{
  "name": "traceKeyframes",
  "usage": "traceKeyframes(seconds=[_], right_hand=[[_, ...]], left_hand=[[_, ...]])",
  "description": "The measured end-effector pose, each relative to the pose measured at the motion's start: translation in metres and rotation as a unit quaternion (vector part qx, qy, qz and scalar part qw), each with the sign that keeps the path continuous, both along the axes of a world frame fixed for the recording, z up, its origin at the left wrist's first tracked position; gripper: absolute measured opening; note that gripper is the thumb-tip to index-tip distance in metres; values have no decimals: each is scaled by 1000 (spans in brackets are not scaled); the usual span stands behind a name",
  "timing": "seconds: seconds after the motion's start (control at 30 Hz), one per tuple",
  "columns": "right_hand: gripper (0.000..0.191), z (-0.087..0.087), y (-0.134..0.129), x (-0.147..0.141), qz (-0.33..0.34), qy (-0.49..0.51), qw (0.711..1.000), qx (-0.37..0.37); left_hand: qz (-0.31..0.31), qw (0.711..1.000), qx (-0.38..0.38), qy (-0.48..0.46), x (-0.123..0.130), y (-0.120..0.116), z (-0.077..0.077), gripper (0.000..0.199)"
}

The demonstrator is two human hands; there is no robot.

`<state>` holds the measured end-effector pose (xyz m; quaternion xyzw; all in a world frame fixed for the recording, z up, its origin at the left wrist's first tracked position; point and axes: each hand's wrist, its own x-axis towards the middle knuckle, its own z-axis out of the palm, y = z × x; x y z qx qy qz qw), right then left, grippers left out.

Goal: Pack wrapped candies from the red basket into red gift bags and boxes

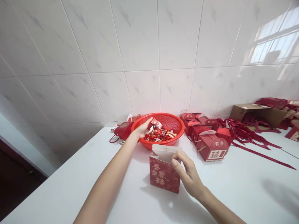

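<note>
A red plastic basket [144,144] with wrapped candies [164,134] stands against the tiled wall. My left hand [145,128] reaches over its left side, fingers closed around several wrapped candies. Nearer to me, an open red gift box [164,175] with pale characters stands upright on the white table, its top flaps raised. My right hand [187,171] grips the box's right upper edge between thumb and curled fingers. The inside of the box is mostly hidden.
Several closed red gift boxes [211,148] stand right of the basket. Beyond them lie dark red ribbons [247,133] and an open cardboard carton [253,109]. A dark red pouch [124,130] lies left of the basket. Part of another person's hand [296,119] shows at the right edge.
</note>
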<state>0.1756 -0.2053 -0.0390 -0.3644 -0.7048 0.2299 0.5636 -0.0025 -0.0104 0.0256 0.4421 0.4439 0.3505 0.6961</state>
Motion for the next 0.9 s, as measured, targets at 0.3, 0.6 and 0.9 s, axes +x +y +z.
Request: traceKeyframes(seconds=[0.3, 0.6, 0.9], right_hand=[[26, 0, 0, 0, 2, -2, 1000, 1], [25, 1, -2, -1, 4, -3, 1000, 1], [27, -2, -2, -1, -1, -6, 1000, -1]], left_hand=[[56, 994, 73, 65, -1, 3, -6, 8], [27, 944, 172, 278, 11, 30, -10, 20], [-58, 872, 274, 401, 56, 49, -27, 11]])
